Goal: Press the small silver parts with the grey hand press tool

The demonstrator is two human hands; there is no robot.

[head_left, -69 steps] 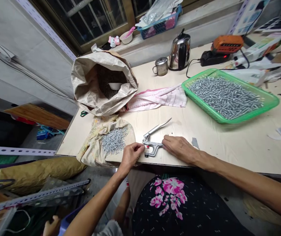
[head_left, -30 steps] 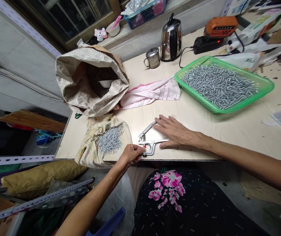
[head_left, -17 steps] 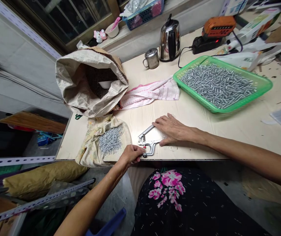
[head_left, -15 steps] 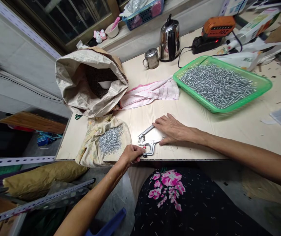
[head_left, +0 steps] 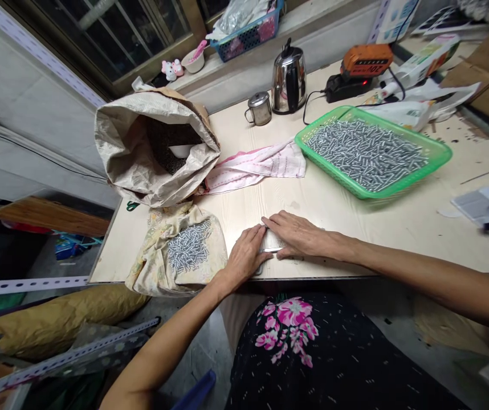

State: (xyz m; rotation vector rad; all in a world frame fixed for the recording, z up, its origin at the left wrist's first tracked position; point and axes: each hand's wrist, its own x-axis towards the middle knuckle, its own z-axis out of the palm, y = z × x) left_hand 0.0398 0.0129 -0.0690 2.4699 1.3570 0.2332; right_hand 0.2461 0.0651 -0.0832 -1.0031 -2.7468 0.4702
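Observation:
On the table's front part lie silvery metal pliers [head_left: 271, 249], mostly covered by both hands. My left hand [head_left: 243, 257] lies over their jaw end, fingers closed around the upper side and thumb at the lower side. My right hand [head_left: 299, 234] grips the handle end, fingertips on the upper handle and thumb by the lower one. Whether anything sits in the jaws is hidden. Beside my left hand, small silvery spring-like pieces [head_left: 188, 246] form a pile on a crumpled yellowish cloth [head_left: 150, 263].
A green plastic basket [head_left: 439, 155] holds many silvery metal pieces. An open sack [head_left: 120, 154] with a white scoop [head_left: 180, 151] stands back left. A pink-white towel [head_left: 265, 165], lidded metal cup [head_left: 260, 109], kettle [head_left: 289, 80] and orange battery [head_left: 366, 60] are behind.
My left hand has moved from pinching at the pliers' jaw to lying over the tool. The raised upper handle and spring, visible before, are now covered. The view has shifted slightly.

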